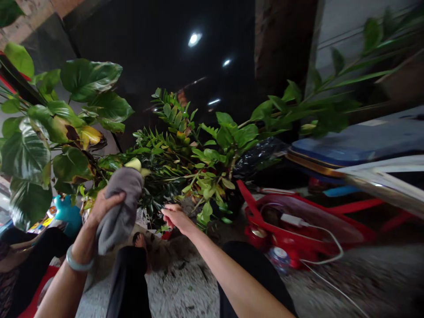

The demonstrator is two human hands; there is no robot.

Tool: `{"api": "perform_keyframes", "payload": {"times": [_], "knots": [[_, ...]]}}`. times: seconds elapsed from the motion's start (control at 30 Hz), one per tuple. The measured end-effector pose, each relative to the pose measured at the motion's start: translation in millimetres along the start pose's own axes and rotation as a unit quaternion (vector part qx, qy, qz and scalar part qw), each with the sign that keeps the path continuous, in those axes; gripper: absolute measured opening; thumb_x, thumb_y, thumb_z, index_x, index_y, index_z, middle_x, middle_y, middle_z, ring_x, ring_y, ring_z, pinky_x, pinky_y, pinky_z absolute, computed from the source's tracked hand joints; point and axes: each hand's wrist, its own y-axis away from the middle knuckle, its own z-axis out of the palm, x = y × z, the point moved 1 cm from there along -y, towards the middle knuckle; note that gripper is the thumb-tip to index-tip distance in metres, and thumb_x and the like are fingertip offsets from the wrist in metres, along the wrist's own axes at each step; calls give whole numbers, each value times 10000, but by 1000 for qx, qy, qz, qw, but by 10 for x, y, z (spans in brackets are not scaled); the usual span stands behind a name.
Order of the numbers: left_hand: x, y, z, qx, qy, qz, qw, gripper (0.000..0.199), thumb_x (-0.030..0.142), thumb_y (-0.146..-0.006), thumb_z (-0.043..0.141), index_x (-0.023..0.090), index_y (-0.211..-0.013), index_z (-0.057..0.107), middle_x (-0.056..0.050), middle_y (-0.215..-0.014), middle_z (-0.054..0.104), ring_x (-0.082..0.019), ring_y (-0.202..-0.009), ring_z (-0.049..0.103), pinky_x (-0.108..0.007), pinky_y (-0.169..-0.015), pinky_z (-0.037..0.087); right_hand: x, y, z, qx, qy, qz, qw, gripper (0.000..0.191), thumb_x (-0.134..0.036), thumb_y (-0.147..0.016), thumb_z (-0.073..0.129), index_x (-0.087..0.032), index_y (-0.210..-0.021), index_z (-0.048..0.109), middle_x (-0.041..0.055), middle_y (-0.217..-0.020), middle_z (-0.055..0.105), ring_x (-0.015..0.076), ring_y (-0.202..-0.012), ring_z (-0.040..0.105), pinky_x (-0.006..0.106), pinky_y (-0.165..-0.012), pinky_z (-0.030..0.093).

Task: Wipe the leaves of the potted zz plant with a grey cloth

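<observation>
My left hand (106, 204), a pale bangle on its wrist, is closed around a folded grey cloth (122, 198). A small yellow-green piece (134, 164) pokes out past the cloth's top end; I cannot tell what it is. Lower and to the right, my right hand (177, 218) is held in front of the foliage, its fingers drawn together. Whether anything is pinched in them does not show. Both hands are before a cluster of green plants (207, 159) with some yellowing leaves. A broad-leaved plant (71, 115) rises on the left, near the cloth.
On the right are a red plastic stool (294, 229) with a white charger (291, 220) and cable, a bottle (280, 258), and a blue-topped piece of furniture (361, 141). Another person's legs (43, 260) show at lower left, near a teal object (68, 214). A dark glossy panel (159, 48) stands behind.
</observation>
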Motion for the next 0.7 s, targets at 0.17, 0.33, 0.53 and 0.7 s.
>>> {"api": "perform_keyframes", "payload": {"times": [0.17, 0.33, 0.53, 0.7], "knots": [[-183, -252, 243, 45, -9, 47, 998, 344, 316, -479, 907, 185, -768, 775, -14, -695, 755, -210, -647, 681, -293, -637, 586, -41, 12, -30, 21, -20, 11, 1000, 97, -227, -864, 658, -185, -795, 604, -36, -497, 613, 101, -360, 510, 188, -362, 391], [-499, 161, 371, -199, -108, -44, 973, 237, 216, -495, 889, 200, -718, 810, -24, -665, 750, -228, -608, 657, -318, -592, 567, -11, 29, -109, 31, -13, 22, 999, 118, -220, -834, 711, -185, -798, 604, -39, -482, 603, 109, -360, 511, 183, -336, 339], [143, -348, 247, 39, -9, 117, 992, 345, 296, -504, 909, 180, -803, 783, -21, -730, 744, -207, -680, 664, -291, -667, 565, 40, 65, -180, 17, 18, 23, 999, 203, -184, -828, 707, -185, -669, 581, -4, -498, 647, 109, -360, 540, 163, -304, 279], [-337, -308, 513, -64, -116, 67, 989, 229, 173, -527, 836, 143, -743, 766, -18, -661, 707, -231, -678, 658, -333, -696, 554, 70, -1, -197, 19, -6, 20, 1000, 171, -184, -866, 677, -178, -709, 610, -7, -489, 640, 105, -348, 546, 164, -323, 355]]}}
